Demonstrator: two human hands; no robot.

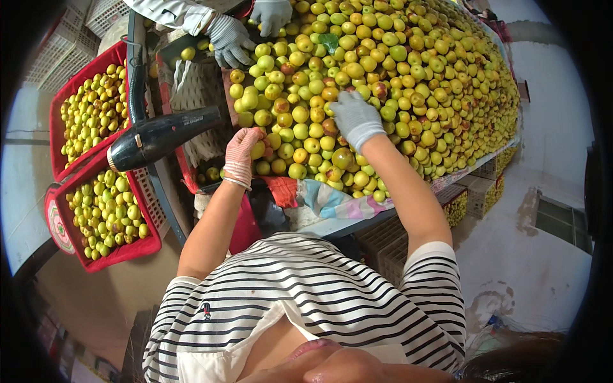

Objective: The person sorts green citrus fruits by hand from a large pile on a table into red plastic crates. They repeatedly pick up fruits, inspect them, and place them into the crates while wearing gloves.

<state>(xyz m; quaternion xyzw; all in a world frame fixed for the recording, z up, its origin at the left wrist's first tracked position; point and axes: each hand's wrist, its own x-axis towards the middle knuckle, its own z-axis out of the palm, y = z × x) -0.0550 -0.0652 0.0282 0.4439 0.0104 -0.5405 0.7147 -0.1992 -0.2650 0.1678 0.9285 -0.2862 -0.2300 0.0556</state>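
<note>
A large heap of green and yellow jujubes point(440, 96), some with brown patches, covers the sorting table before me. At the heap's near left edge is my left hand point(241, 153) in a red-and-white striped glove, its fingers and thumb closed around a jujube point(257, 150). My right hand point(356, 120), in a grey glove, reaches palm down onto the middle of the heap. Its fingertips dip among the fruit, which hides whether they grip any. A green leaf point(329, 43) lies on the jujubes farther back.
A black hair dryer point(163, 135) points toward the heap from the left. Beyond it stand two red-lined crates point(121, 250) of jujubes. Across the table, a co-worker's gloved hands point(228, 41) touch the heap's far left. More crates point(476, 195) stand below right.
</note>
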